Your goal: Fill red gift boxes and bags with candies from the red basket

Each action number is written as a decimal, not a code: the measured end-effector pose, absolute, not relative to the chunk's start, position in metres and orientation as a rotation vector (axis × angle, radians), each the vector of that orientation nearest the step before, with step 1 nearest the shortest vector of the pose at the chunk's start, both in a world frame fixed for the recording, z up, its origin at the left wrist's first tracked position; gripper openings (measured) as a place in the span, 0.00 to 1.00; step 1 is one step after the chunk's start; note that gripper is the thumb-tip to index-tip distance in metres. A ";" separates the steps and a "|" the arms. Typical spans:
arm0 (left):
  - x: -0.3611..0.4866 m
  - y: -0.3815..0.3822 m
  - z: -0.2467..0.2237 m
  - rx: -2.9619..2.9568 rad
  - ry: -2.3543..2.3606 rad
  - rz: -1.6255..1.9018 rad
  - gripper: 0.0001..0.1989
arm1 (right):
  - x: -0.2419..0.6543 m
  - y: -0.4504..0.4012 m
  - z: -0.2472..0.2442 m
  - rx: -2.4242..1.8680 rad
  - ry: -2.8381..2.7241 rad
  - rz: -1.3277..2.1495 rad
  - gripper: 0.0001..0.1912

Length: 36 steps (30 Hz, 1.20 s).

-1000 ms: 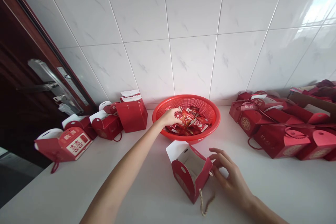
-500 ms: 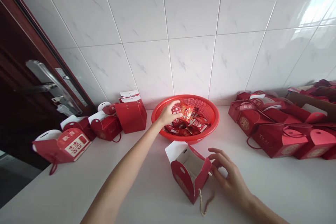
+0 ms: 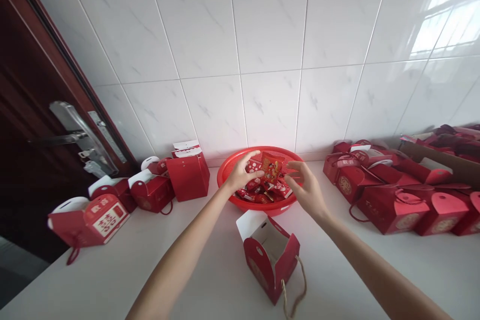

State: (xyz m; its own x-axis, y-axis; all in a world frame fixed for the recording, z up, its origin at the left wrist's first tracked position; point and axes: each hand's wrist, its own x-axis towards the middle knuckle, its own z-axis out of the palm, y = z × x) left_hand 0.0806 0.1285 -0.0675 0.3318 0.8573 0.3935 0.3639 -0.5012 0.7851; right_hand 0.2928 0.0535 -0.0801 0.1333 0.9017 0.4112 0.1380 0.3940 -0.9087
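Observation:
My left hand is over the left side of a red plastic basket, with thumb and fingers around a small red snack packet with white dots. Beside it an orange-red packet leans up among several other red wrapped packets. At the basket's right side is my right hand, fingers apart and holding nothing. In front of the basket stands a red gift box, its lid flaps open and a twisted cord handle hanging down its right side. The bottom of the box is partly hidden.
Several open red boxes stand at the left on the white table, near a dark door with a metal handle. To the right are rows of red boxes and a brown carton. A tiled wall rises behind.
My right hand has left the gift box's right side and moved up to the basket. My left hand stays at the basket. The view has tilted up slightly.

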 end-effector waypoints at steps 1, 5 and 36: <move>0.081 0.128 -0.068 2.022 1.047 1.098 0.36 | 0.286 0.064 -0.075 -1.042 -1.226 0.858 0.19; 0.080 0.127 -0.071 2.014 1.003 1.119 0.36 | 0.265 0.091 -0.068 -1.013 -0.991 1.147 0.21; 0.075 0.150 -0.077 1.658 1.404 1.012 0.19 | 0.265 0.106 -0.072 -0.736 -0.308 1.247 0.08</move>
State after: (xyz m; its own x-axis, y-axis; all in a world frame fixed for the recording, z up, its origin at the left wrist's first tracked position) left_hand 0.0750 0.1495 -0.0774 0.0948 0.9895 0.1095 0.4170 -0.1393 0.8982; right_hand 0.2652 0.1060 -0.0719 0.3154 0.9330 -0.1735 -0.7449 0.1301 -0.6544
